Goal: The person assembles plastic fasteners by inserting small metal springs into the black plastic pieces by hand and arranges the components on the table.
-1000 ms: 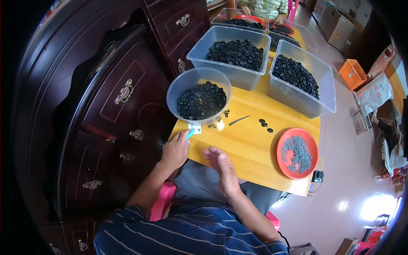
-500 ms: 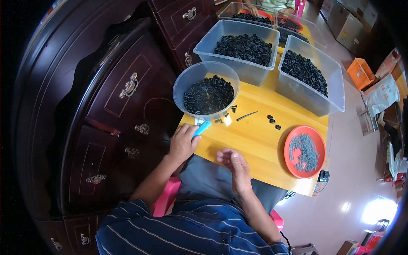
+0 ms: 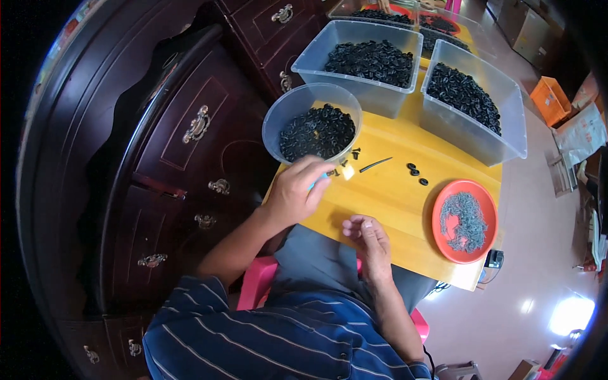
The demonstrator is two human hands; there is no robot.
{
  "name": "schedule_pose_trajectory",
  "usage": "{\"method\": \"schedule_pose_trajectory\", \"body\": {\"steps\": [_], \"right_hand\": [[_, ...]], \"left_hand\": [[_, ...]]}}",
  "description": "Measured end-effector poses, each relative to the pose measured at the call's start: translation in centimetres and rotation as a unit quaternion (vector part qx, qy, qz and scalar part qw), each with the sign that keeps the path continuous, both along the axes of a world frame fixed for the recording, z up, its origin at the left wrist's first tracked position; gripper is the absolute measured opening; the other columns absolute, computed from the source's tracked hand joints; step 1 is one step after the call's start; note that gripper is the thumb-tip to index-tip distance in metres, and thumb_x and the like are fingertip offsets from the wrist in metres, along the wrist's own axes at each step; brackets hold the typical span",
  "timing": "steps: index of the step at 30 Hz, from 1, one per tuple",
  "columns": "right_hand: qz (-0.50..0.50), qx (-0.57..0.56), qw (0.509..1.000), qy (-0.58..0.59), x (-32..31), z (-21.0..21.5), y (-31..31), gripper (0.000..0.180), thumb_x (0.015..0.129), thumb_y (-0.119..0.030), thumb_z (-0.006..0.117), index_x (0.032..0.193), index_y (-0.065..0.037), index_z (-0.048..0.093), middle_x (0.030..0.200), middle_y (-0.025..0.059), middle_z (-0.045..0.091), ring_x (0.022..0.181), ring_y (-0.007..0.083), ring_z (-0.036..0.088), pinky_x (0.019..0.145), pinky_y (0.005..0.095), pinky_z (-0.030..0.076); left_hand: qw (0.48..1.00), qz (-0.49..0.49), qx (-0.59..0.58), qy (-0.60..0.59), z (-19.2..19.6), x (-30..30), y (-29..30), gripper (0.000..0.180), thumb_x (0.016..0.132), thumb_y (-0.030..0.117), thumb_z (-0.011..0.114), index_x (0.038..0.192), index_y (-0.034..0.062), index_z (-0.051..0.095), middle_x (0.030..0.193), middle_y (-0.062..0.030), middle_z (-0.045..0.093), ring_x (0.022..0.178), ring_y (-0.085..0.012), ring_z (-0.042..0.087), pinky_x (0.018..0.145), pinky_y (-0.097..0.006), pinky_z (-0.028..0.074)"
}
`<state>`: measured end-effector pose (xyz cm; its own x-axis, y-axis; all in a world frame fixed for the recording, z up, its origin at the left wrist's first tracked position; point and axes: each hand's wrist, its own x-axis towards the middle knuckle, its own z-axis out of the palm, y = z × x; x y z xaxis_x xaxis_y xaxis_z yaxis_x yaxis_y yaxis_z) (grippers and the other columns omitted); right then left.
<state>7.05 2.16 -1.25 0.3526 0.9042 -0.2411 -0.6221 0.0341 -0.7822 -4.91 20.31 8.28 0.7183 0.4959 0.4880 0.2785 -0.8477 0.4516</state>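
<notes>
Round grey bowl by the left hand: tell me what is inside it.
The round grey bowl holds a heap of small black rings. What lies beneath the heap cannot be seen. The left hand rests just in front of it.

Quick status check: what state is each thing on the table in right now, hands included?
left hand: closed round a small blue thing, by the round bowl
right hand: fingers curled, at the table edge; contents unclear
round bowl: partly filled with black rings
two clear bins: open, loaded with black rings
orange plate: holds grey bits
yellow table: few loose pieces

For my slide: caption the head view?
Left hand beside round bowl of black rings; right hand on yellow table.
</notes>
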Motion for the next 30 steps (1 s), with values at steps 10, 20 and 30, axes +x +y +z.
{"method": "schedule_pose_trajectory", "body": {"steps": [10, 20, 30], "right_hand": [[0.048, -0.001, 0.996, -0.072, 1.2, -0.5, -0.8, 0.03, 0.108, -0.024, 0.051, 0.122, 0.001, 0.061, 0.112, 0.0104, 0.069, 0.102, 0.0181, 0.064, 0.096, 0.0337, 0.052], [0.043, -0.028, 0.981, -0.187, 1.9, -1.2, -0.8, 0.022, 0.102, -0.016, 0.061, 0.115, 0.001, 0.067, 0.098, 0.0057, 0.07, 0.093, 0.0129, 0.065, 0.086, 0.0272, 0.052], [0.053, -0.022, 0.99, -0.131, 2.9, -1.4, -0.9, 0.021, 0.104, -0.015, 0.06, 0.116, 0.001, 0.065, 0.101, 0.0038, 0.069, 0.094, 0.0107, 0.064, 0.087, 0.0262, 0.051]], "left_hand": [[0.978, -0.177, -0.105, -0.042, 8.6, 17.6, 5.6, 0.025, 0.095, 0.007, 0.063, 0.119, -0.0005, 0.065, 0.102, -0.0115, 0.07, 0.094, -0.0173, 0.069, 0.083, -0.031, 0.054], [0.946, -0.149, -0.043, 0.285, 2.8, 39.8, 12.0, 0.097, 0.073, 0.063, 0.079, 0.14, -0.0029, 0.055, 0.139, -0.025, 0.058, 0.129, -0.0359, 0.057, 0.108, -0.042, 0.045], [0.907, -0.146, 0.011, 0.396, -2.2, 47.0, 10.2, 0.136, 0.058, 0.084, 0.074, 0.159, 0.0044, 0.029, 0.156, -0.0248, 0.041, 0.143, -0.036, 0.044, 0.117, -0.043, 0.037]]}}
